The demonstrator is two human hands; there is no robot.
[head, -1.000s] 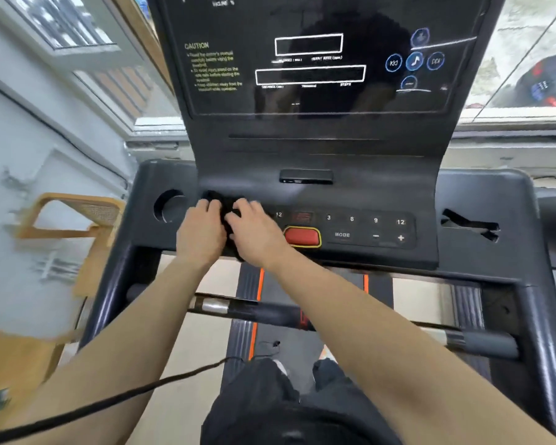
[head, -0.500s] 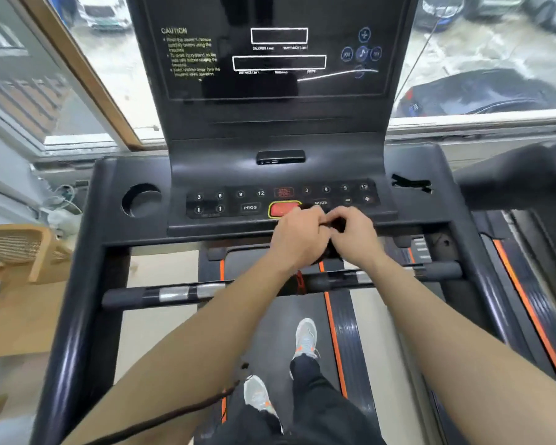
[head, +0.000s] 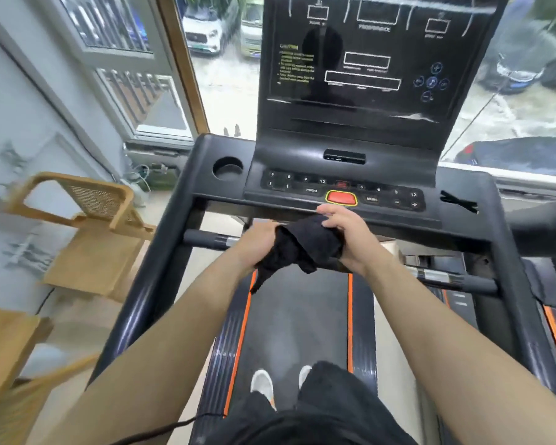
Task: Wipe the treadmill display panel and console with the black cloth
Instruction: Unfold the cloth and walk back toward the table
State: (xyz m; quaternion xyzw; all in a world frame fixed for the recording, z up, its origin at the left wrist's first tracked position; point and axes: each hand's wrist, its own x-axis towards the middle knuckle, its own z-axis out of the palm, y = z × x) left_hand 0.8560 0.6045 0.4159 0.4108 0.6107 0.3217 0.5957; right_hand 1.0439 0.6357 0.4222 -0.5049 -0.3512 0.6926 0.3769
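- While both hands hung just near of the console [head: 341, 187], the black cloth [head: 305, 245] was bunched between them.
- Left hand [head: 259, 244] and right hand [head: 350, 236] fingers were closed on it.

Both forearms are extended forward. The left hand [head: 258, 244] and right hand [head: 347, 234] are brought together, fingers curled shut on the black cloth [head: 302, 247].

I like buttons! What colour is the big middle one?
Red with a yellow rim, the big oval button, head view.

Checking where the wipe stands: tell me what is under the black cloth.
The black cloth is bunched between the left hand and right hand, off the console. Below it show the crossbar and belt; the palms are covered.
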